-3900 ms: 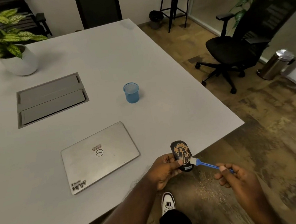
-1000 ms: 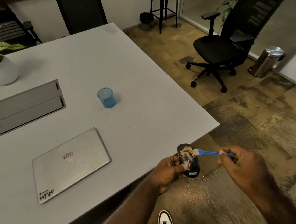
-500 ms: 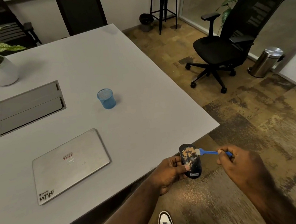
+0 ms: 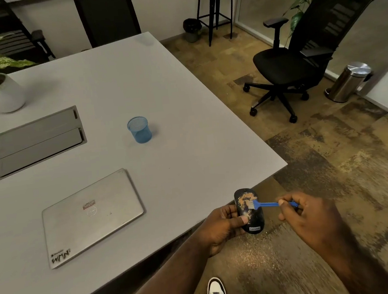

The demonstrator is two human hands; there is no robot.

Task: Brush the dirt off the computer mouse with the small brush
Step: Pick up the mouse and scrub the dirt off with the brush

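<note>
1. At the far left of the grey table [image 4: 186, 128], a leafy plant in a white pot [image 4: 3, 95] is seen, with a recessed grey cable hatch [image 4: 37, 141] in front of it.
2. A closed silver laptop [image 4: 92, 217] is laid flat nearer the table's front edge; a Dell logo is shown on its lid, and a corner sticker is lettered "WMN".
3. A blue mesh cup [image 4: 139, 129] is stood upright beyond the laptop, well apart from it.
4. The black computer mouse [image 4: 250, 210] is gripped in the left hand [image 4: 220, 227], fingers curled about its side and thumb pressed on top, just off the table's edge. "Lenovo" is printed at its near end; tan dirt is spread over its far half.
5. The small blue brush [image 4: 266, 204] is pinched by its handle in the closed right hand [image 4: 308, 218], bristles touching the dirt.
6. Fallen grit [image 4: 254, 250] is scattered on the floor below.
7. A black office chair [image 4: 298, 59] and a steel pedal bin [image 4: 349, 81] are placed at the right.
</note>
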